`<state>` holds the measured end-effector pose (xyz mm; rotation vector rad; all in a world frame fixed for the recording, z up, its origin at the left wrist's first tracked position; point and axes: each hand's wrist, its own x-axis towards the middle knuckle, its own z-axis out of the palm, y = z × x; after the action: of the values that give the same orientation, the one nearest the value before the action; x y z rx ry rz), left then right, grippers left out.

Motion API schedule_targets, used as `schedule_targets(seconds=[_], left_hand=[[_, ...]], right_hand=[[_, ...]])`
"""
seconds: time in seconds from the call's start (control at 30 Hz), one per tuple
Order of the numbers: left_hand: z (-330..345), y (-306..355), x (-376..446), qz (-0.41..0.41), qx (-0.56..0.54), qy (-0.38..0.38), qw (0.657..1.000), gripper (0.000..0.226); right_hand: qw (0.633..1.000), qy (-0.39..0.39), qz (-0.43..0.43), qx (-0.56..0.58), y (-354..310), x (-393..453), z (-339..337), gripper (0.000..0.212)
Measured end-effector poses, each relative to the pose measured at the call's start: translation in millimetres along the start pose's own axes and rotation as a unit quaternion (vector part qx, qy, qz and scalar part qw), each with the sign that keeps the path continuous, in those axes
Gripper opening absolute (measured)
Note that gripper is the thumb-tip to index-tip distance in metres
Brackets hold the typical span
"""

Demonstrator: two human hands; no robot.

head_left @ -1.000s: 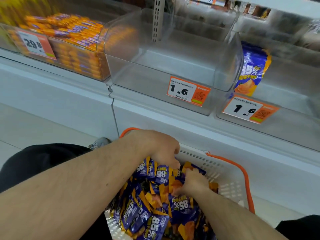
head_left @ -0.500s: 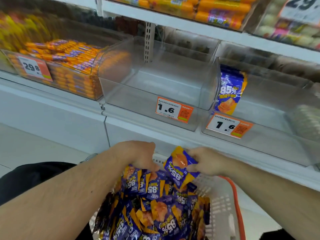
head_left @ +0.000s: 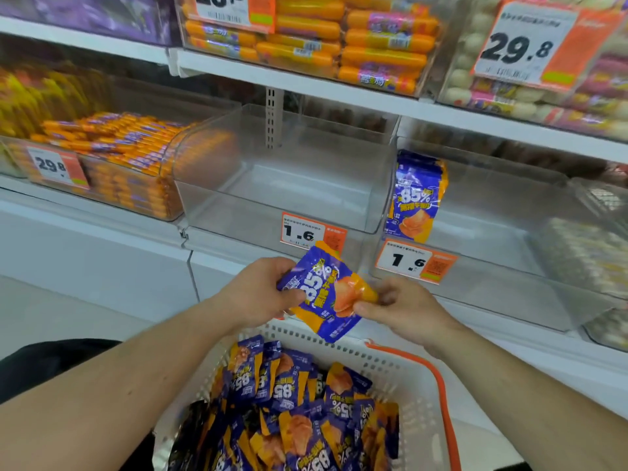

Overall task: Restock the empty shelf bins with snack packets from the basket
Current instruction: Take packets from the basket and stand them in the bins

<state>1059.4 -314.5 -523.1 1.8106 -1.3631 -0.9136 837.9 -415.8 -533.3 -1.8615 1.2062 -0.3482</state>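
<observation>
Left hand (head_left: 258,294): I grip the raised packet (head_left: 326,294) by its purple end
Middle bin (head_left: 238,212): bare, unfilled
Right hand (head_left: 404,307): pinching its orange corner
Right bin (head_left: 492,294): one packet standing (head_left: 416,198)
Basket (head_left: 418,402): heaped, most restocking ahead

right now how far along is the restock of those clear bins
Barely started. Done: only a few upright packets stand in the right bin. In hand: the left hand and right hand hold one packet. Left: the middle bin is empty and the basket is full.
</observation>
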Motion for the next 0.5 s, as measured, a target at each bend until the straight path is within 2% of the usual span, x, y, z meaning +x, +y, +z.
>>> schedule_targets(seconds=[0.07,0.13,0.2,0.27,0.37,0.43,0.5], left_hand=[[-4,1,0,0.025,0.084,0.003,0.996,0.01],[-5,5,1,0.049,0.146,-0.007,0.988,0.016],[-3,11,4,0.069,0.171,-0.012,0.983,0.012],[-2,21,9,0.084,0.163,-0.004,0.983,0.019],[0,41,18,0.121,0.116,0.029,0.985,0.03],[3,57,26,0.138,0.057,0.058,0.987,0.026],[11,75,36,0.156,-0.003,0.099,0.983,0.012]], right_hand=[[0.994,0.076,-0.034,-0.078,-5,-1,-2,0.043],[0.993,0.064,-0.065,-0.069,-12,-4,2,0.043],[0.998,0.021,-0.052,0.008,-18,-3,5,0.035],[0.996,0.002,-0.062,0.071,-19,-3,7,0.026],[0.982,0.013,-0.064,0.178,-22,-2,2,0.027],[0.969,0.008,-0.04,0.244,-27,-5,-8,0.024],[0.962,-0.002,-0.008,0.272,-26,-2,-22,0.019]])
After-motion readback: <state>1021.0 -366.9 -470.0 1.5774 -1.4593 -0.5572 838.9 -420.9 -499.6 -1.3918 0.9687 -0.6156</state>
